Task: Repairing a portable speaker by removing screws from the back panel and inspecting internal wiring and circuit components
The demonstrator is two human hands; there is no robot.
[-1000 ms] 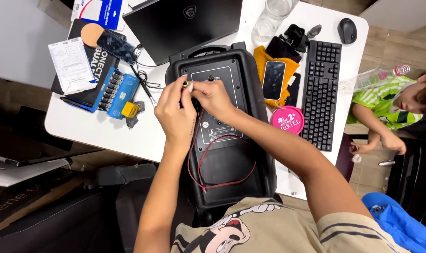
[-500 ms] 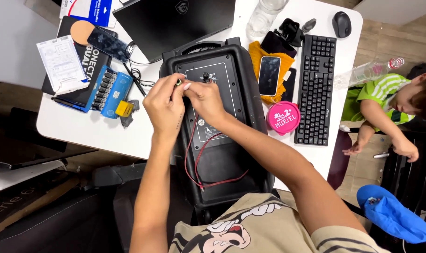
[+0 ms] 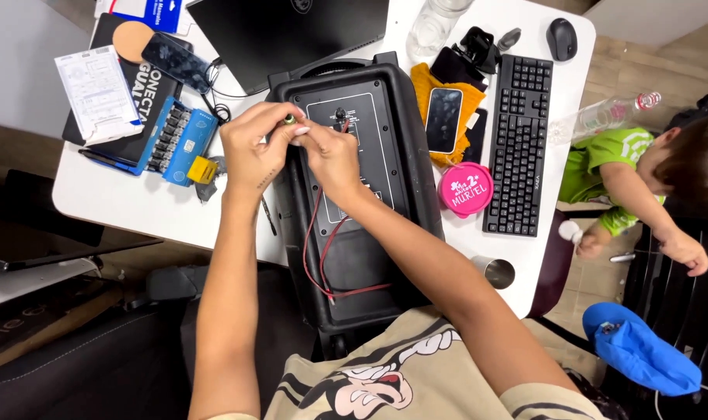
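Observation:
A black speaker cabinet (image 3: pixel 401 194) lies back-up on the white table (image 3: pixel 128 210), its control panel (image 3: pixel 362 148) facing me. Red and black wires (image 3: pixel 323 257) loop out of the panel across the cabinet's lower half. My left hand (image 3: pixel 249 152) and my right hand (image 3: pixel 331 159) meet over the cabinet's upper left corner. Together their fingertips pinch a small brass-coloured metal part (image 3: pixel 289 120). How that part joins the wires is hidden by my fingers.
On the table lie a dark laptop (image 3: pixel 292 31), a black keyboard (image 3: pixel 517 148), a mouse (image 3: pixel 562 37), a phone on a yellow cloth (image 3: pixel 444 118), a pink round tin (image 3: pixel 464 189), a blue bit case (image 3: pixel 175 140), papers (image 3: pixel 97 93) and a steel cup (image 3: pixel 497 272). A child in green (image 3: pixel 642 179) sits right.
Both hands have stayed together at the cabinet's upper left corner, turning slightly. The small metal part now shows between the fingertips. The view has shifted a little.

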